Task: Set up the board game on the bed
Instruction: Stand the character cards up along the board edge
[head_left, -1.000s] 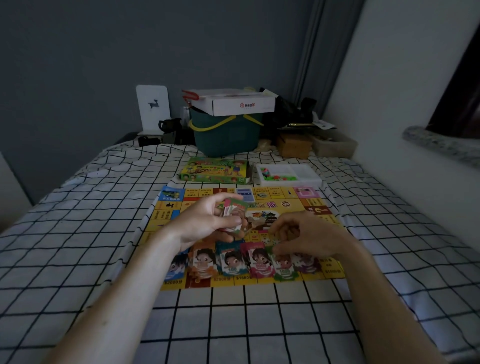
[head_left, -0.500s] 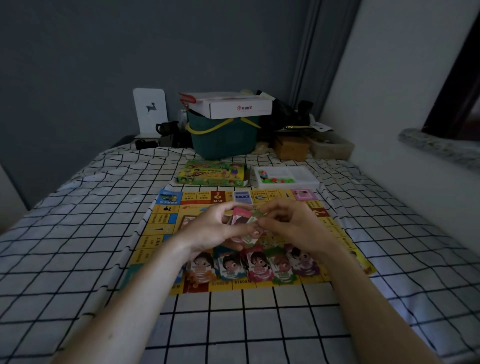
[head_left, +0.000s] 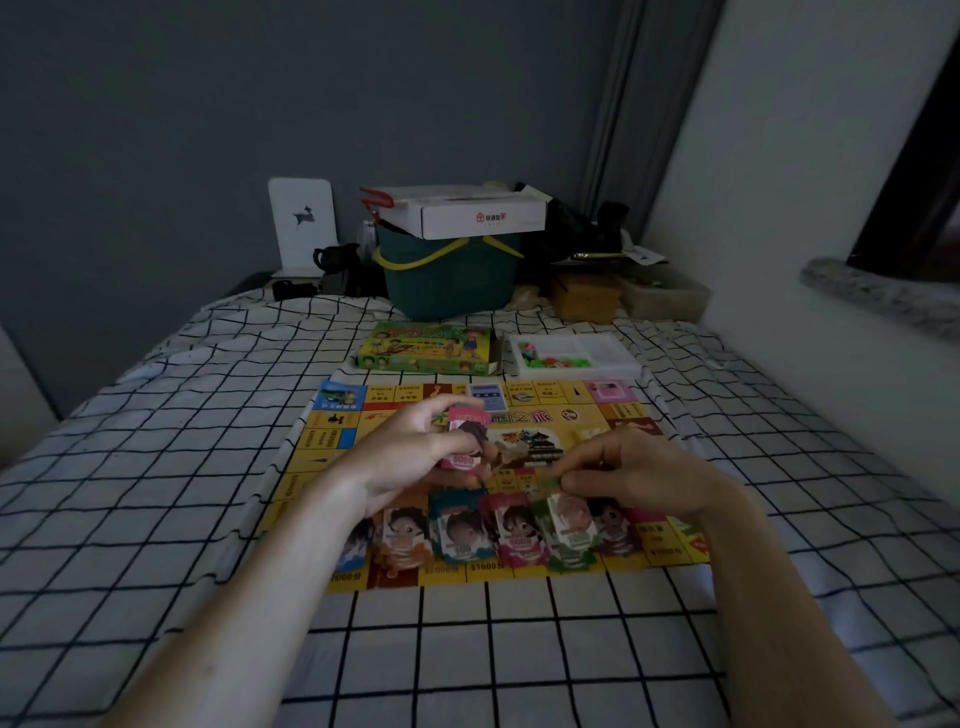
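A yellow game board (head_left: 618, 415) lies flat on the checked bedsheet. Along its near edge runs a row of several character cards, among them an orange one (head_left: 402, 540), a teal one (head_left: 460, 530) and a pink one (head_left: 519, 535). My left hand (head_left: 410, 457) grips a small stack of cards (head_left: 465, 441) above the board's middle, a pink card on top. My right hand (head_left: 634, 475) pinches the top edge of a green card (head_left: 569, 525) lying in the row.
Beyond the board lie the green game box (head_left: 426, 348) and a white tray (head_left: 618, 358) with small coloured pieces. At the bed's head stand a teal basket (head_left: 452, 280) with a white carton (head_left: 467, 215) on top, a brown box (head_left: 584, 299) and dark clutter. A wall runs along the right.
My right hand has drawn a green card off the stack in my left hand and brought it down and right onto the row. The left hand has kept the stack raised.
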